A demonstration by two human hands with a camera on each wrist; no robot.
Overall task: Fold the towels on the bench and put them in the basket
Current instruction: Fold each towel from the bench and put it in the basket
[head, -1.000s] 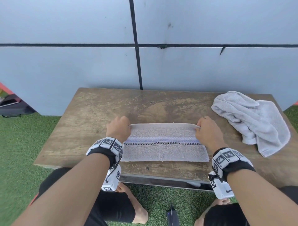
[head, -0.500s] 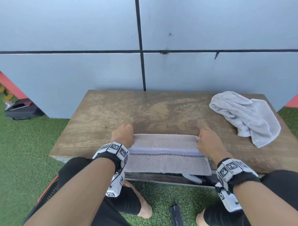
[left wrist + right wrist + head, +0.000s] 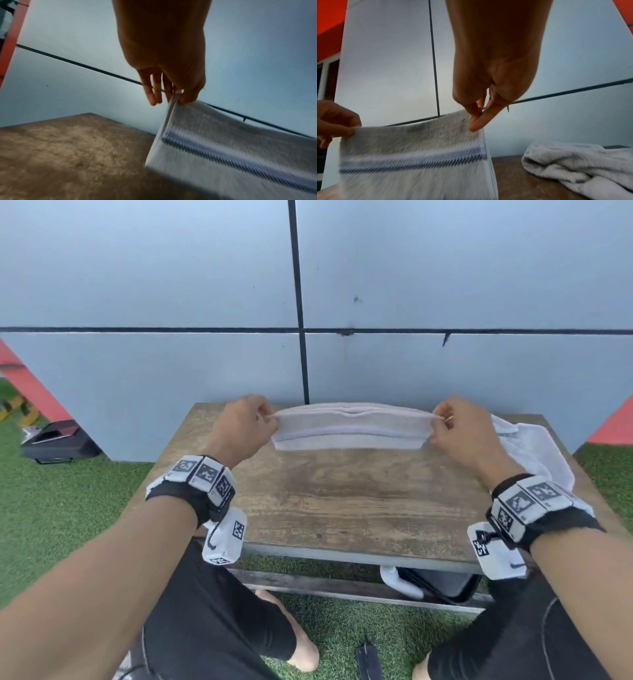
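Observation:
A folded grey towel (image 3: 349, 429) with a dark striped band hangs in the air above the wooden bench (image 3: 359, 501), stretched between both hands. My left hand (image 3: 245, 424) pinches its top left corner, and my right hand (image 3: 460, 428) pinches its top right corner. The left wrist view shows the left hand's thumb and fingers (image 3: 175, 93) pinched on the layered towel edge (image 3: 223, 142). From the right wrist I see the right hand (image 3: 477, 116) pinching the striped towel (image 3: 412, 152). A second, crumpled grey towel (image 3: 537, 450) lies at the bench's right side, also in the right wrist view (image 3: 573, 166).
A grey panelled wall (image 3: 411, 285) stands right behind the bench. Green artificial turf (image 3: 51, 508) surrounds it. A dark container (image 3: 442, 585) with something white in it sits under the bench's right front. A black case (image 3: 58, 440) lies on the turf at the left.
Both hands have lifted the folded towel off the bench's near edge and carried it up and away from me, towards the wall. The crumpled towel has not moved.

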